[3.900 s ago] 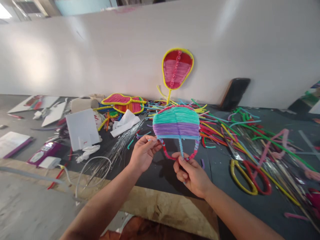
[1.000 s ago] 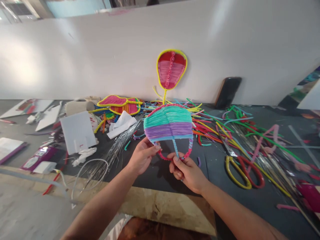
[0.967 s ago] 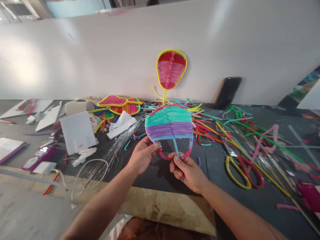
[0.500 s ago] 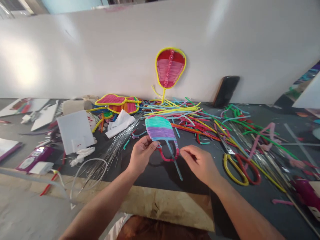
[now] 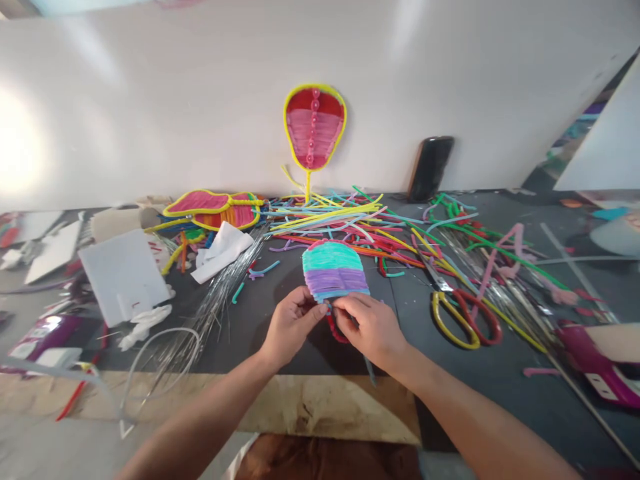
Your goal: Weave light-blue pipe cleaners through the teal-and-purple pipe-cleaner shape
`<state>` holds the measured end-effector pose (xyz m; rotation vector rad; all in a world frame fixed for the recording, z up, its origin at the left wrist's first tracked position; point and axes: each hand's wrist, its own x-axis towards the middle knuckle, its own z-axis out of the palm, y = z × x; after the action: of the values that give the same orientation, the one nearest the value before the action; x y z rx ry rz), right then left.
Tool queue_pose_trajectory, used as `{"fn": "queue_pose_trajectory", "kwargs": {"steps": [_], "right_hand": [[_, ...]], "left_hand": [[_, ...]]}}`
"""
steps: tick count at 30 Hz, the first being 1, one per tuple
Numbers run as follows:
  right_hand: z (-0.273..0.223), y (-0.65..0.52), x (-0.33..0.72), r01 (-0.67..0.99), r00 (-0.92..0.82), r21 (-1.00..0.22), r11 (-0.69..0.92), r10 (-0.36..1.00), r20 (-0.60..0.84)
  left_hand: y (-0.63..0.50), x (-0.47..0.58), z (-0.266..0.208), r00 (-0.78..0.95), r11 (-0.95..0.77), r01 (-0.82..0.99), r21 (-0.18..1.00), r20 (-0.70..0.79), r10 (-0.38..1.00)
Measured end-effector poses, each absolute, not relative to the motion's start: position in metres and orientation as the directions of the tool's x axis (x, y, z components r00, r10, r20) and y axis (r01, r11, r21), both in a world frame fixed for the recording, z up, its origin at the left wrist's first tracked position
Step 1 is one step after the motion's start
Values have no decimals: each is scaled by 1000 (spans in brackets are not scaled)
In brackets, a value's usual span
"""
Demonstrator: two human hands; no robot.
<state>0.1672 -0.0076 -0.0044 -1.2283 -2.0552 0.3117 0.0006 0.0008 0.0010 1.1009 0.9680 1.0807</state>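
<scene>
A small pipe-cleaner fan [image 5: 334, 267], wound in turquoise, purple and blue rows, is held upright between my hands. Its red-pink loop frame shows below the rows, partly hidden by fingers. My left hand [image 5: 294, 328] is closed on the fan's lower left side, thumb and fingers pinching the frame. My right hand [image 5: 370, 328] is closed at the lower right, its fingertips against the bottom blue row. A loose blue pipe cleaner tail [image 5: 369, 371] hangs below the right hand.
A finished yellow-rimmed fan [image 5: 315, 127] leans on the white board. Piled pipe cleaners [image 5: 330, 217] lie in front. Red-and-yellow-handled scissors [image 5: 465, 320] and a purple glue gun [image 5: 597, 370] are on the right; a phone [image 5: 431, 168] stands behind. Bundled wires [image 5: 220, 293] lie left.
My right hand has moved left onto the fan's lower part and closed there. The fan's lower loop is now mostly covered. The whole view has shifted slightly.
</scene>
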Motion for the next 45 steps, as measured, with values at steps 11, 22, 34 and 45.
{"fn": "queue_pose_trajectory", "kwargs": {"steps": [11,22,34,45], "right_hand": [[2,-12,164,701,-371,-252,668,642,671],[-5,-22,158,767,-551,-1,642,660,511],[-2,20,215,729,-83,-585,356,894,440],[14,-19,177,619,-413,-558,553,833,368]], "left_hand": [[-1,2,-3,210,159,-71,985,-141,967],[8,-8,13,326,214,-115,970,-167,931],[21,-21,9,204,387,-162,908,-353,913],[7,-3,29,151,244,-310,919,-206,967]]}}
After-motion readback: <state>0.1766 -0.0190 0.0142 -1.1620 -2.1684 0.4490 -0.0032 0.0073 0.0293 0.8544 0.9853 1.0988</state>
